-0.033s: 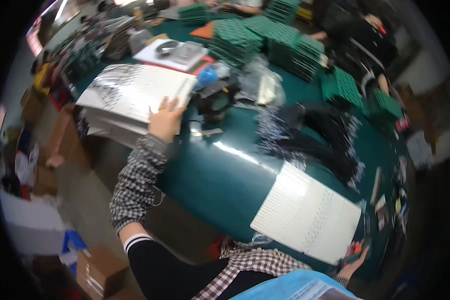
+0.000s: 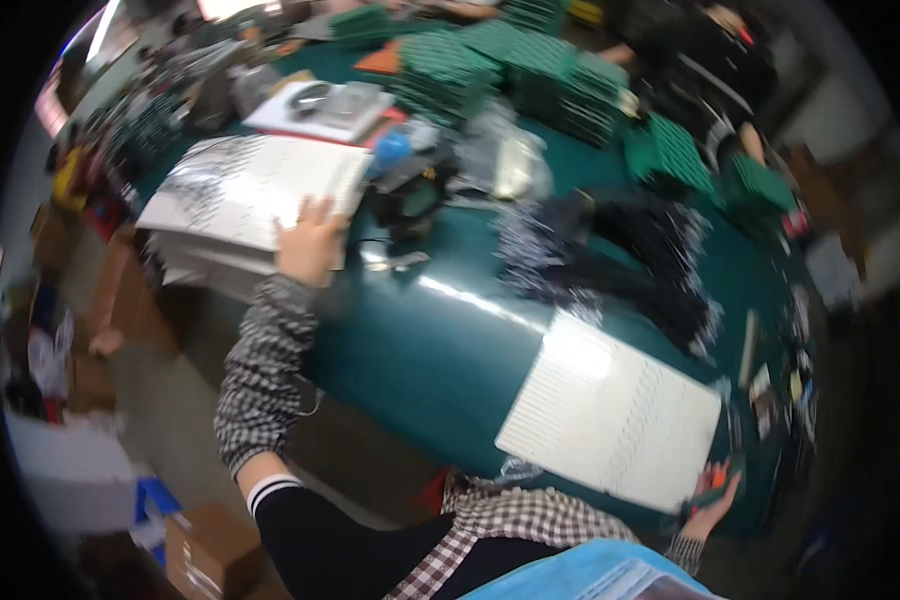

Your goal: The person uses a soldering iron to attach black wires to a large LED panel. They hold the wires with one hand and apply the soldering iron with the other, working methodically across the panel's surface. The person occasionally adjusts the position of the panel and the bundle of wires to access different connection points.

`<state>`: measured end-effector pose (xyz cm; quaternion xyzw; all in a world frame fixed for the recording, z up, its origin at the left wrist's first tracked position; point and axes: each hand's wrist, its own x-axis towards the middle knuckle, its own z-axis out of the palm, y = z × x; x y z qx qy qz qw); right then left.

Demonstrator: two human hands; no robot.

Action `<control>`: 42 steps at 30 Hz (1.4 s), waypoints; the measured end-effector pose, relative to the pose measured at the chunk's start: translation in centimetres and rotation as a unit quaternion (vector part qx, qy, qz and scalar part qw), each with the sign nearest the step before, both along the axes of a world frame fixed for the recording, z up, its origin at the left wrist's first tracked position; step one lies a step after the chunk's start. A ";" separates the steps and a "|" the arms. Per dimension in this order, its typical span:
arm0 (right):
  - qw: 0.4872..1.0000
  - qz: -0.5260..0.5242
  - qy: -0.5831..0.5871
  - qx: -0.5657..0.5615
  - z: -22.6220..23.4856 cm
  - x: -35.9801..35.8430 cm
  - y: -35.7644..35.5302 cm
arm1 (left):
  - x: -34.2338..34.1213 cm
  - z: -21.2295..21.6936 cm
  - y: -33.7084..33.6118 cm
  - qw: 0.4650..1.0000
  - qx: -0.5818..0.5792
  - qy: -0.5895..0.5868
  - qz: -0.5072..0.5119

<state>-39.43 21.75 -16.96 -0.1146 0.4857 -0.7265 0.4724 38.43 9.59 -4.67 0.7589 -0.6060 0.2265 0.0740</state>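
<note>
My left hand (image 2: 310,242) lies with spread fingers on the near right corner of a stack of white boards (image 2: 290,170). Thin dark strands cover the left part of the stack's top. At the lower right, my right hand (image 2: 710,508) is curled around a small tool with red-orange and dark parts (image 2: 713,482); blur hides its exact kind. Beside that hand lies a white ridged board (image 2: 610,410) with a band of small marks across it. Beyond this board rest bundles of black wires (image 2: 650,285) with frayed, pale ends.
On the green table (image 2: 420,370) are a black device (image 2: 410,200), clear plastic bags (image 2: 505,160) and stacked green trays (image 2: 560,85). Small tools and scraps line the right edge. A person in black (image 2: 695,75) is at the far right. Cardboard boxes (image 2: 210,555) stand at lower left.
The view has shifted slightly, so most of the table's contents appear further left. My left hand stays on the stack, and my right hand still holds the small tool.
</note>
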 end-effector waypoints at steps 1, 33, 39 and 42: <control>0.999 -0.016 0.024 0.018 1.0 0.9 -0.5 | 0.4 0.1 0.4 1.000 0.003 -0.018 -0.004; 0.975 0.064 -0.125 -0.171 -0.6 0.1 -0.2 | -40.3 -5.4 -23.2 0.835 0.112 0.317 -0.436; 0.969 0.084 -0.150 -0.177 -1.1 0.0 0.1 | -41.9 -3.9 -22.4 0.841 0.190 0.258 -0.435; 0.966 0.102 -0.142 -0.190 -0.7 0.1 -0.1 | -43.3 -3.6 -22.5 0.829 0.239 0.264 -0.432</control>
